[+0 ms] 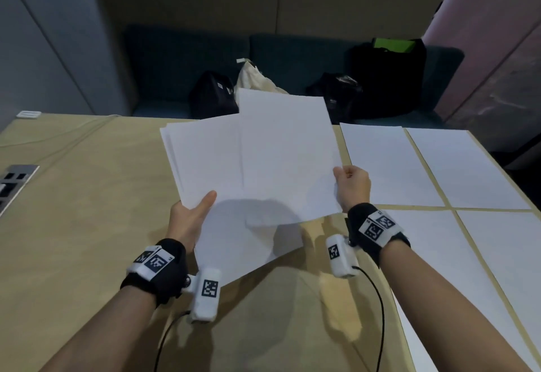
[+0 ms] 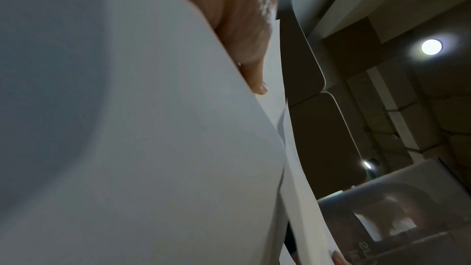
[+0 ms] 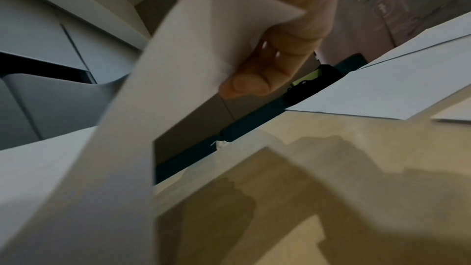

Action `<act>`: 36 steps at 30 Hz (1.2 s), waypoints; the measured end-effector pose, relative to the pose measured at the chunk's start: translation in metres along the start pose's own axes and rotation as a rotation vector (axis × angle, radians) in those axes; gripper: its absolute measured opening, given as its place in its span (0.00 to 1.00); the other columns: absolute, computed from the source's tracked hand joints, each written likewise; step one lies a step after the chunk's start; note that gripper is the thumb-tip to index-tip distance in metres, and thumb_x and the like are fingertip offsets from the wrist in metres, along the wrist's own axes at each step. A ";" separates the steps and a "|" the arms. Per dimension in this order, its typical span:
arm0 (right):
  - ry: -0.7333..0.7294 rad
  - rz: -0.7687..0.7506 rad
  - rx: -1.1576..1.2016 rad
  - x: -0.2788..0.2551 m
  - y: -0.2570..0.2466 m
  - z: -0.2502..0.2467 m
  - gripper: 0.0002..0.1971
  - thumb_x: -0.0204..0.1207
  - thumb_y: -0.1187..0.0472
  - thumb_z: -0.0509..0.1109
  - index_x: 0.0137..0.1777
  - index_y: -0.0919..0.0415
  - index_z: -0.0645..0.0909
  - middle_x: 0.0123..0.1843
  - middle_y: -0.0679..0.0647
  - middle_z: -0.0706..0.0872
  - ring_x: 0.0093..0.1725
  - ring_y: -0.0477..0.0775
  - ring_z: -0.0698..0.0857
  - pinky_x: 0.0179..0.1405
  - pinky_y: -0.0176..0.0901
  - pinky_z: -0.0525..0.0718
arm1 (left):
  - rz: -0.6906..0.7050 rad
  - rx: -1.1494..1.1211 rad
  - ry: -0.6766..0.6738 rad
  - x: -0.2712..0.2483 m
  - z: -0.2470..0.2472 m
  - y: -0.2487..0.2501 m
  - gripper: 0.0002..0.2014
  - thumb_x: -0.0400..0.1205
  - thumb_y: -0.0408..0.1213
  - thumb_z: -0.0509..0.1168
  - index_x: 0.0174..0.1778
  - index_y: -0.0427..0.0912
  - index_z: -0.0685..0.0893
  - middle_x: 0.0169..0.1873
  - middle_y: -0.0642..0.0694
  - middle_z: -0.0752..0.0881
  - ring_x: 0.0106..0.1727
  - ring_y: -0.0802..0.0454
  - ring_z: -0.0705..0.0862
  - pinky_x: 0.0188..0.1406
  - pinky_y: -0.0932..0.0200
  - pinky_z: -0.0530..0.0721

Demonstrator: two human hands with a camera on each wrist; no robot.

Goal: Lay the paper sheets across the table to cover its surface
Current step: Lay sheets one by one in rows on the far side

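Note:
Above the middle of the wooden table (image 1: 87, 210), my left hand (image 1: 190, 213) holds a stack of white paper sheets (image 1: 205, 161) by its near corner, thumb on top. My right hand (image 1: 351, 184) pinches the right edge of a single top sheet (image 1: 287, 149), which is turned askew from the stack. In the right wrist view the right hand (image 3: 257, 72) grips that sheet (image 3: 158, 108) as it bends. The left wrist view is filled by the stack's underside (image 2: 127, 128), with the left thumb (image 2: 254, 72) on top. Several sheets (image 1: 389, 164) lie flat on the table's right part.
A power socket panel (image 1: 13, 184) is sunk into the table at the left, with a white cable running from a white adapter (image 1: 28, 114) at the far left corner. Behind the table a dark sofa (image 1: 278, 58) carries black bags and a cream cloth bag (image 1: 254, 79).

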State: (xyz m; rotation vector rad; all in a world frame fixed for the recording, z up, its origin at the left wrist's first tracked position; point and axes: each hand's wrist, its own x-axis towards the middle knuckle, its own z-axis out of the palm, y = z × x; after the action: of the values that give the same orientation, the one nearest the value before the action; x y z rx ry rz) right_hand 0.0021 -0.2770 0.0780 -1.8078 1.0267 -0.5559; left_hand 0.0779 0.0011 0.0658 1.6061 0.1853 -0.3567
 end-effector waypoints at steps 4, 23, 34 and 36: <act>0.037 0.058 -0.036 0.031 -0.003 0.013 0.08 0.79 0.63 0.62 0.43 0.66 0.78 0.42 0.60 0.81 0.40 0.59 0.80 0.40 0.43 0.75 | 0.011 0.036 0.076 0.004 -0.023 0.001 0.16 0.79 0.39 0.69 0.57 0.31 0.83 0.50 0.40 0.86 0.53 0.43 0.84 0.55 0.55 0.78; -0.081 -0.037 -0.703 0.056 0.018 0.034 0.20 0.79 0.61 0.64 0.69 0.69 0.72 0.69 0.69 0.73 0.69 0.69 0.72 0.65 0.57 0.73 | -0.026 -0.029 0.055 0.023 -0.054 -0.005 0.14 0.80 0.38 0.68 0.58 0.34 0.84 0.44 0.45 0.87 0.52 0.44 0.84 0.55 0.54 0.77; -0.532 -0.231 -0.938 0.008 0.035 0.073 0.23 0.82 0.51 0.54 0.77 0.40 0.61 0.83 0.48 0.56 0.82 0.61 0.55 0.75 0.73 0.58 | -0.132 0.023 0.026 0.027 -0.045 -0.020 0.35 0.57 0.65 0.76 0.51 0.41 0.88 0.50 0.42 0.92 0.53 0.38 0.89 0.62 0.37 0.83; -0.506 -0.201 -0.926 0.010 0.037 0.070 0.23 0.82 0.51 0.54 0.77 0.39 0.61 0.83 0.48 0.56 0.83 0.60 0.54 0.75 0.75 0.56 | -0.137 0.006 0.027 0.021 -0.042 -0.016 0.26 0.68 0.55 0.76 0.54 0.38 0.87 0.52 0.39 0.91 0.54 0.38 0.88 0.62 0.37 0.83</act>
State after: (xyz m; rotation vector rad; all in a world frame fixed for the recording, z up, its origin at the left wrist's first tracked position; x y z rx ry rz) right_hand 0.0439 -0.2570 0.0127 -2.6830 0.7876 0.3500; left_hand 0.0973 0.0420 0.0455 1.6091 0.3164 -0.4414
